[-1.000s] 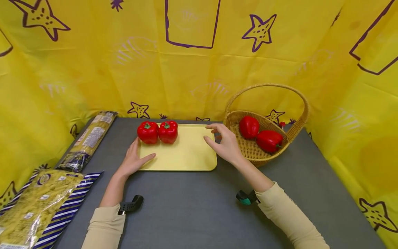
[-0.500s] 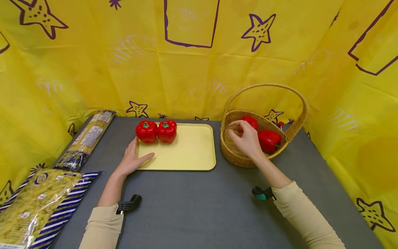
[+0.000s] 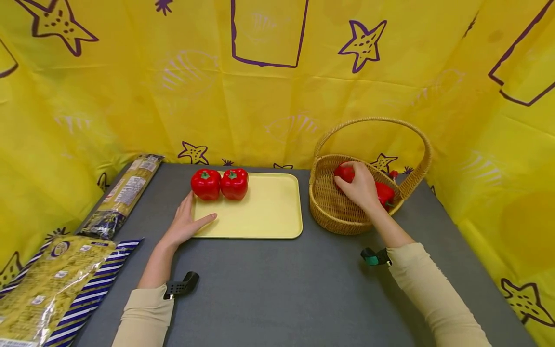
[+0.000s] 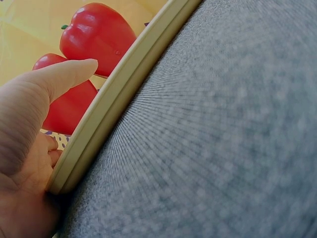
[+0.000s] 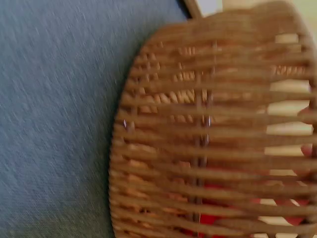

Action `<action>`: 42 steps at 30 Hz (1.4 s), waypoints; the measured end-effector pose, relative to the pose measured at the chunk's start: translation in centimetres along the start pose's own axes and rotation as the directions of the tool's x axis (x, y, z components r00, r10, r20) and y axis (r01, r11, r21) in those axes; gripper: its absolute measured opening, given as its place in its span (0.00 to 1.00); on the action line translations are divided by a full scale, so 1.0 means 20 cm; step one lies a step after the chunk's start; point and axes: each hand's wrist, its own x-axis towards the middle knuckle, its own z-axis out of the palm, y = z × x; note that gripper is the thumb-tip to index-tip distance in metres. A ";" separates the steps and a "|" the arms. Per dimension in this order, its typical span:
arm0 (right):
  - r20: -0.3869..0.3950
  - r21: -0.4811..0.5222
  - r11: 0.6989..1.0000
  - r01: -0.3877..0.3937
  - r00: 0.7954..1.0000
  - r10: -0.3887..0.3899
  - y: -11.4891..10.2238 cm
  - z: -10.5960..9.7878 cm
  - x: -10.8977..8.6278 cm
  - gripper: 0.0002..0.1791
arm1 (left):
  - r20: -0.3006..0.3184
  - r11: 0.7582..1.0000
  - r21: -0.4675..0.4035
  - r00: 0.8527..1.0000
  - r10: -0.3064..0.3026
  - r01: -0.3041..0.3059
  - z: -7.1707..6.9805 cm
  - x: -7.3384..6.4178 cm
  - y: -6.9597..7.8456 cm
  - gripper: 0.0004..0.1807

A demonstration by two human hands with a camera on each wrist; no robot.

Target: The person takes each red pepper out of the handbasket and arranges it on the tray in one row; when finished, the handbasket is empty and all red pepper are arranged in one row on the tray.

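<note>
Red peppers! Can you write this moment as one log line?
right hand: over red bell pepper in wicker basket | left hand: at edge of yellow tray | tray: two red bell peppers

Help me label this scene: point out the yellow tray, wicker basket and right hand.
Yellow tray [image 3: 260, 212], head view: bare surface.
Wicker basket [image 3: 333, 220], head view: front wall.
Right hand [image 3: 361, 186], head view: its back.

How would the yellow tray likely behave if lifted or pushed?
The yellow tray looks stiff, given its straight raised rim. Pushed, it would probably slide, lying flat on the table. Lifted, it may dip left, where its two red peppers sit.
</note>
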 end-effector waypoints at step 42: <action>0.476 -0.356 0.922 -0.150 0.820 0.318 0.00 -0.16 0.35 0.37 | -0.010 1.000 -0.009 1.000 0.016 -0.016 0.00 -0.01 0.00 0.60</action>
